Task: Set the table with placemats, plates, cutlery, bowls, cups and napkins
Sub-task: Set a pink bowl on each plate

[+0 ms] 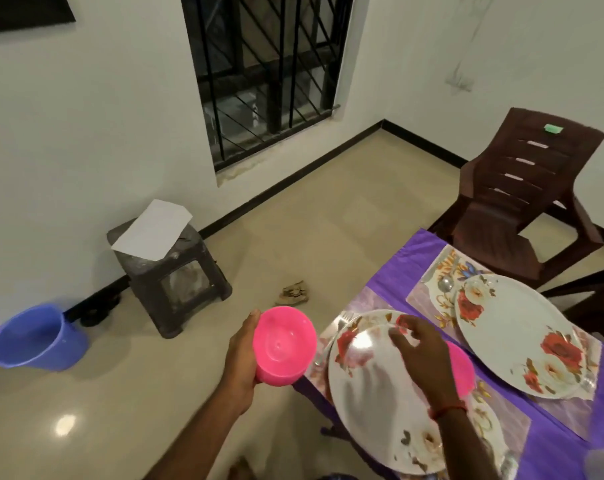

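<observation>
While your left hand (241, 362) curls round the pink bowl (283, 344) just off the edge of the table (390, 285), you've got light, stiff, likely slick plastic best held by its wall, and your right hand (421, 348) over the near plate (362, 382) half-hides a second pink bowl (463, 368), so I can't tell its grip.
</observation>
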`<control>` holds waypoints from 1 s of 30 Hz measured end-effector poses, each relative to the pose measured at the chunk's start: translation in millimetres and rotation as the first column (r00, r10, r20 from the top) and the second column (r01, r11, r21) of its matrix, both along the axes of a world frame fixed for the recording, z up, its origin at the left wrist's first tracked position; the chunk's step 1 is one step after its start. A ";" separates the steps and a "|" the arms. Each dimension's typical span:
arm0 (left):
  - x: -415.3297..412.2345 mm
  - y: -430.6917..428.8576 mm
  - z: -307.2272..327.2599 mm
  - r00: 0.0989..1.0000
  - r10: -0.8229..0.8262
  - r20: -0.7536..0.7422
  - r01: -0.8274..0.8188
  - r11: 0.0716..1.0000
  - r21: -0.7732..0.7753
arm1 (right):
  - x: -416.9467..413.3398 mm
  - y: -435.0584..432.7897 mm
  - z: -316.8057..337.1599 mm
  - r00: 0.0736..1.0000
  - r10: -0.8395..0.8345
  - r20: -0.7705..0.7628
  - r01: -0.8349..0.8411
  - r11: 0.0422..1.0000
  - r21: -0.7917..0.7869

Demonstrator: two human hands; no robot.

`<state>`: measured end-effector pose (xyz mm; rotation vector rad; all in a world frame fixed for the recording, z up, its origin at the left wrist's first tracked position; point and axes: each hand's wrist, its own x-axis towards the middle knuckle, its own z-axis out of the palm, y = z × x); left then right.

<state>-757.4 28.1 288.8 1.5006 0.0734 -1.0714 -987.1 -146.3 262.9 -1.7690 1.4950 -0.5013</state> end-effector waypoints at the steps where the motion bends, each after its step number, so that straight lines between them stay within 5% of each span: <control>1: 8.6 0.8 0.8 1.000 0.002 0.000 -0.002 1.000 -0.002 | 21.4 5.1 3.0 0.999 0.042 0.024 -0.042 0.999 -0.015; 7: 47.8 4.0 -2.6 0.999 -0.039 0.017 0.039 0.999 -0.007 | 130.6 38.3 25.6 0.920 0.322 0.222 -0.350 0.931 0.101; 11: 66.7 -2.0 -2.8 0.996 -0.068 0.053 0.068 0.998 -0.005 | 165.9 51.0 28.1 0.827 0.525 0.201 -0.558 0.809 0.184; 16: 102.5 -31.2 -3.6 0.993 -0.106 0.042 0.107 0.994 -0.016 | 200.4 34.6 16.5 0.897 0.441 -0.002 -0.440 0.894 -0.081; 26: 181.1 -134.4 -0.1 0.944 -0.306 0.122 0.310 0.950 -0.019 | 263.2 -60.9 15.1 0.955 0.280 0.095 -0.275 0.960 -0.060; 30: 201.5 -188.6 5.2 0.916 -0.366 0.163 0.375 0.927 -0.026 | 283.7 -101.3 10.5 0.971 0.239 -0.008 -0.238 0.965 -0.108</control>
